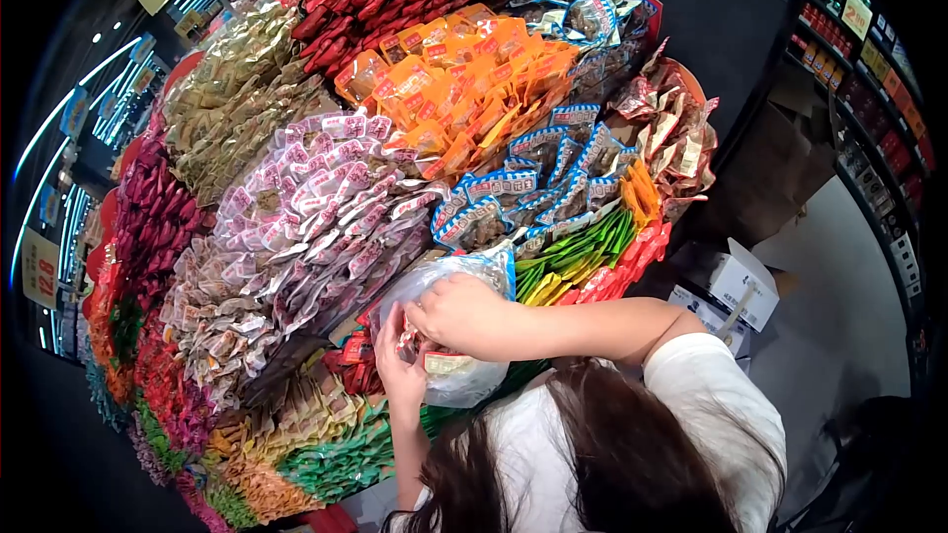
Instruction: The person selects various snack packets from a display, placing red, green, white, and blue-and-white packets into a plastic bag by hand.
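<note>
A clear plastic bag [469, 385] lies on the near part of the snack display, with packets showing inside it. My left hand [397, 365] is at the bag's left side, its fingers closed on a small red-and-white packet [406, 338]. Just above it, my right hand [456, 314] is bent over the top of the bag with its fingers curled in. What the right fingers hold is hidden. Red packets [355, 360] lie left of my left hand. Blue-and-white packets [484, 222] are beyond the bag.
Heaped around are white-and-pink packets [306, 178], orange packets [474, 69] and green packets [346, 454]. White cartons [741, 286] stand on the floor at right, near stocked shelves [879, 89]. A price sign [40, 268] hangs at left.
</note>
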Motion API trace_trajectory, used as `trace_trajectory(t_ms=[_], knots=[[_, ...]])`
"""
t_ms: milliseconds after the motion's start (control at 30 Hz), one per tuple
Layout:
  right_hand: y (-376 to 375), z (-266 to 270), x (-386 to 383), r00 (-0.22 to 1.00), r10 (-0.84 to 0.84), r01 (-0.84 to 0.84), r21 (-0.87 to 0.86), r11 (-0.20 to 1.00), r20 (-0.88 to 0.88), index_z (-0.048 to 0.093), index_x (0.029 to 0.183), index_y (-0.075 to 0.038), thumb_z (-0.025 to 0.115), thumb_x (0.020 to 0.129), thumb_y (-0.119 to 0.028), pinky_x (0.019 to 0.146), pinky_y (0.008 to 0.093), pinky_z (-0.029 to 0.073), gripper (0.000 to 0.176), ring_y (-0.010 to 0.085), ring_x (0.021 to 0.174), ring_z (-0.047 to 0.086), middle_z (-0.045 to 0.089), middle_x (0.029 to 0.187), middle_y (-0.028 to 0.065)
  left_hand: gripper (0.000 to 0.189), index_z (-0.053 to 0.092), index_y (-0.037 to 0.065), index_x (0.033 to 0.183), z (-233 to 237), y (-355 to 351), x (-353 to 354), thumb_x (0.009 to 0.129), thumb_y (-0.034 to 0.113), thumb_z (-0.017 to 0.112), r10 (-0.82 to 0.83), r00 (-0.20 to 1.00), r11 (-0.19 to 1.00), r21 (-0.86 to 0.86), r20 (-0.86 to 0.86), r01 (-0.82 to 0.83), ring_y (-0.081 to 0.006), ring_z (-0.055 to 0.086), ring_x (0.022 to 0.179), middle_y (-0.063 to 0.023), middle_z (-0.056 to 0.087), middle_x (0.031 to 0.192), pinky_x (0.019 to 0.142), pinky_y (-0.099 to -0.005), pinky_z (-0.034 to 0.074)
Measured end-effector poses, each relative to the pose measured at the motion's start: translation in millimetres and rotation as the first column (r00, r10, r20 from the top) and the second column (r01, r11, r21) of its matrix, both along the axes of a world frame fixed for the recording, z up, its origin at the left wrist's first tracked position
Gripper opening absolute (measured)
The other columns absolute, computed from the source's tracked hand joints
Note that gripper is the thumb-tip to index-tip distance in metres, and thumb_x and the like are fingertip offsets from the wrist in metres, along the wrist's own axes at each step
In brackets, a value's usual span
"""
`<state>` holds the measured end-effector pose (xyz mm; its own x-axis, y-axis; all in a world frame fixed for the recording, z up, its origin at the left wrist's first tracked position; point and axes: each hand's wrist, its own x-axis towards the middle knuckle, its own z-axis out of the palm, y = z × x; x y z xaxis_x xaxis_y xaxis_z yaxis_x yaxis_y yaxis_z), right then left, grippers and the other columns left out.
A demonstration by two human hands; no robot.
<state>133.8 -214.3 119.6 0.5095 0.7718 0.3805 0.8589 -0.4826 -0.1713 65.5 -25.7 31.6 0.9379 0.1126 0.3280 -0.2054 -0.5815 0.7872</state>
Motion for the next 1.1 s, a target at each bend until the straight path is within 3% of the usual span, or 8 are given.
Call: trace_trajectory(t_ms=[267,400,467,533,600,667,900,1100], knots=[[10,8,18,0.990,0.039,-0.059,-0.146,0.987,-0.138,0.068,0.075,-0.009,0.066,0.074,-0.022,0.063,0.0404,0.053,0.013,0.0272,0.078,0.068,0.068,0.073,0.0091,0.074,0.046,0.005,0.141,7,-3,3,0.081,0.038,0.076,0.013,1.000,1.000,0.018,-0.004,-0.013,-0.0337,0.054,0.118,-0.0165,0.059,0.127,0.102,-0.0426,0.040],[-3,-5,32,0.994,0.089,-0.090,-0.012,0.996,-0.065,0.068,0.080,-0.010,0.067,0.077,-0.027,0.064,0.0413,0.054,0.017,0.0271,0.077,0.067,0.068,0.075,0.0082,0.071,0.046,0.004,0.140,7,-2,2,0.080,0.025,0.078,0.044,0.999,0.994,0.095,-0.003,-0.044,-0.0311,0.056,0.117,-0.0175,0.059,0.127,0.100,-0.0412,0.043],[-16,-1,42,0.982,0.121,-0.080,0.261,0.962,-0.144,0.072,0.088,-0.012,0.069,0.081,-0.027,0.064,0.0408,0.053,0.017,0.0268,0.076,0.067,0.068,0.077,0.0085,0.074,0.045,0.001,0.140,4,-3,3,0.077,0.016,0.081,0.003,0.998,0.984,-0.175,-0.065,-0.015,-0.0291,0.057,0.119,-0.0188,0.058,0.128,0.102,-0.0395,0.042],[-29,-5,54,0.892,0.198,0.037,0.502,0.864,-0.407,0.074,0.101,-0.013,0.068,0.088,-0.029,0.062,0.0373,0.051,0.022,0.0274,0.070,0.068,0.071,0.079,0.0104,0.078,0.042,-0.001,0.140,3,-6,2,0.074,0.011,0.082,0.035,0.999,0.979,-0.201,-0.037,-0.042,-0.0275,0.057,0.120,-0.0201,0.057,0.129,0.104,-0.0380,0.041],[-52,2,57,0.567,0.439,0.334,0.681,0.652,-0.697,0.074,0.102,-0.008,0.071,0.089,-0.026,0.062,0.0278,0.051,0.021,0.0115,0.069,0.065,0.072,0.081,0.0006,0.078,0.042,0.000,0.140,8,-6,1,0.074,0.013,0.083,0.043,0.995,0.980,-0.188,-0.091,-0.060,-0.0281,0.057,0.121,-0.0203,0.057,0.130,0.104,-0.0374,0.041],[-87,2,70,0.497,0.462,0.536,0.678,0.502,-0.735,0.071,0.107,-0.006,0.071,0.089,-0.026,0.062,0.0255,0.051,0.027,0.0065,0.073,0.064,0.070,0.088,-0.0023,0.075,0.044,0.000,0.137,6,-5,1,0.074,0.013,0.083,0.038,0.995,0.978,-0.203,-0.087,-0.055,-0.0281,0.057,0.121,-0.0197,0.057,0.129,0.104,-0.0376,0.041],[-246,-15,118,0.807,0.019,0.588,0.807,0.056,-0.590,0.064,0.122,-0.005,0.062,0.095,-0.015,0.083,0.0259,0.052,0.029,0.0098,0.090,0.065,0.068,0.106,0.0015,0.061,0.052,0.003,0.123,2,-2,1,0.073,0.017,0.083,0.059,0.995,0.981,-0.177,-0.081,-0.073,-0.0285,0.057,0.115,-0.0156,0.058,0.122,0.102,-0.0388,0.040],[-315,-36,155,0.413,-0.291,0.907,0.362,0.216,-0.863,0.063,0.118,-0.018,0.065,0.093,-0.036,0.066,0.0297,0.058,0.031,0.0071,0.079,0.061,0.065,0.097,-0.0038,0.055,0.057,0.005,0.114,6,-3,1,0.071,0.026,0.084,0.107,0.993,0.989,-0.100,-0.054,-0.112,-0.0317,0.054,0.111,-0.0119,0.063,0.114,0.098,-0.0423,0.039]])
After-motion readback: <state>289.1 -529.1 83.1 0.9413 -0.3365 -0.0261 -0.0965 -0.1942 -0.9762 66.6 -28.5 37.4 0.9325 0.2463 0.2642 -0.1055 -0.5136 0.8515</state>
